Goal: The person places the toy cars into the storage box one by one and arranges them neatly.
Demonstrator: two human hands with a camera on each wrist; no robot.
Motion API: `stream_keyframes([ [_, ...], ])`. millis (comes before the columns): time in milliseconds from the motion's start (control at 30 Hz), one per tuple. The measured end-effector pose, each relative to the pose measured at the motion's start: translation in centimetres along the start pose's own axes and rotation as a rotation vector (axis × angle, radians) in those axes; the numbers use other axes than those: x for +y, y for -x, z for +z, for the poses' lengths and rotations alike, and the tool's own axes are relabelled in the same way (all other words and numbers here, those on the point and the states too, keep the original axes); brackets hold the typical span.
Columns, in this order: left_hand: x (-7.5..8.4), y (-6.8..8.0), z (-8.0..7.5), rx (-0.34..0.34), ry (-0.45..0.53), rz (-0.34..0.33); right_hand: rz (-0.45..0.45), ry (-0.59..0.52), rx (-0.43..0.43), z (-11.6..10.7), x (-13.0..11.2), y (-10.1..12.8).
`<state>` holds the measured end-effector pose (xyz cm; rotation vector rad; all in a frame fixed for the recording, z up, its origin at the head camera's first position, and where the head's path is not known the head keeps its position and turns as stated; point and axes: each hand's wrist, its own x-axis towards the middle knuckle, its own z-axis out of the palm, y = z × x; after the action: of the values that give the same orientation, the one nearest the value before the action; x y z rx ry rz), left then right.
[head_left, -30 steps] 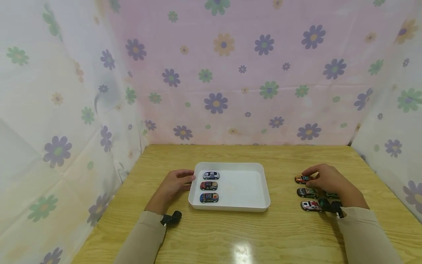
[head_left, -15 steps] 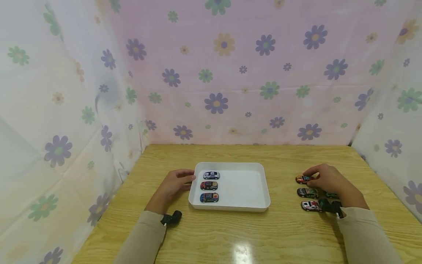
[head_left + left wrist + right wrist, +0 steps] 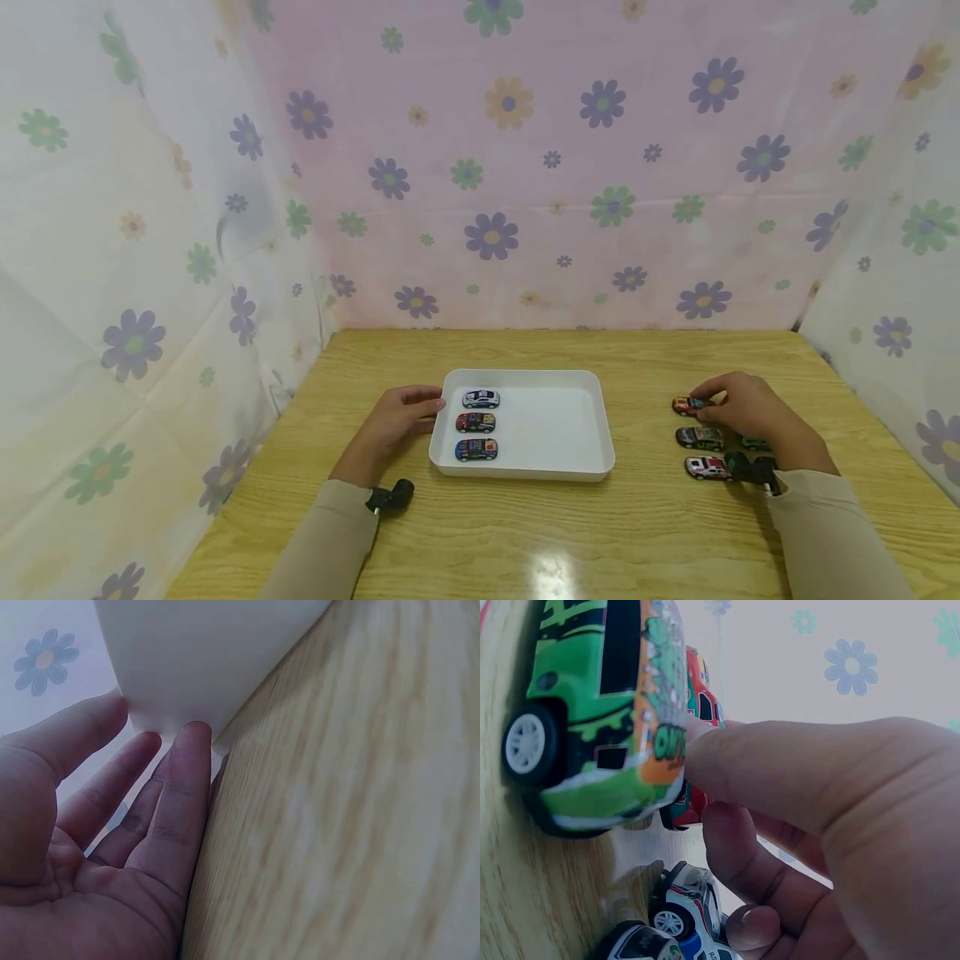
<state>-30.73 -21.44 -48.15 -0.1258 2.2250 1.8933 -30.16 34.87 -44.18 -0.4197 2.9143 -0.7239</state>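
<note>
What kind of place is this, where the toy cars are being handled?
Probably a small makeshift recording booth, not a lived-in room: flowered cloth hangs close on three sides of a wooden table holding only a white tray and toy cars.

Wood, plastic, painted toys and thin cloth

The desk (image 3: 525, 525) is seen to be pale wood-grain with a smooth, slightly glossy finish, a bright glare being reflected near its front edge. The white tray (image 3: 570, 421) appears to be made of smooth, matt plastic, unmarked on its wall in the left wrist view. The green toy car (image 3: 607, 712) is finished in glossy printed paint, with shiny white wheel hubs; whether its body is metal or plastic cannot be told. The flowered curtain (image 3: 525, 167) is shown as thin, matt cloth, faintly creased.
</note>
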Motion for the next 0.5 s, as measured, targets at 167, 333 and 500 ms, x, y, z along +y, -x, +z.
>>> stream_keyframes([
  [167, -0.06, 0.1, 0.05, 0.003, 0.003, 0.004, -0.002, 0.004, 0.011, 0.19, 0.07, 0.03],
  [333, -0.12, 0.12, 0.04, 0.001, 0.006, 0.007, -0.016, 0.007, 0.025, 0.37, -0.04, 0.09],
  [500, -0.22, 0.02, 0.01, -0.002, 0.001, 0.016, -0.033, -0.002, 0.039, 0.48, -0.39, 0.25],
])
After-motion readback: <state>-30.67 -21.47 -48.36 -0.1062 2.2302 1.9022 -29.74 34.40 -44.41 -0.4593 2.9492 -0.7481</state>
